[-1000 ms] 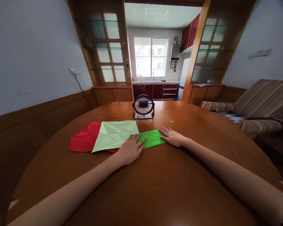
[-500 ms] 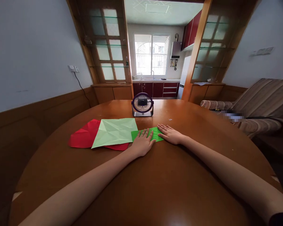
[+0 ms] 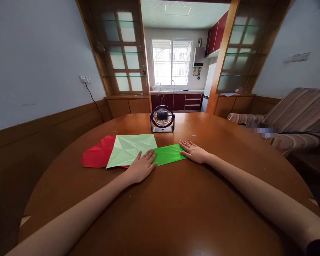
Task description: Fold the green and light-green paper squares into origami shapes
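Note:
A bright green sheet of paper (image 3: 168, 154), in a long narrow shape, lies on the table between my hands. My left hand (image 3: 142, 166) rests flat with fingers spread at its left end, where it meets a pale green sheet (image 3: 130, 146). On the right end lies my right hand (image 3: 195, 152), fingers stretched out and palm down. The pale green sheet is creased and covers part of a red sheet (image 3: 98, 153). Neither hand grips anything.
A small dark purple fan (image 3: 162, 118) stands on the wooden table (image 3: 176, 206) beyond the papers. A tiny pale scrap (image 3: 193, 135) lies right of it. A striped armchair (image 3: 301, 117) is at the right, past the table's edge.
My left hand has slid left along the bright green paper to its left end, uncovering the paper's middle. My right hand has stayed on the right end.

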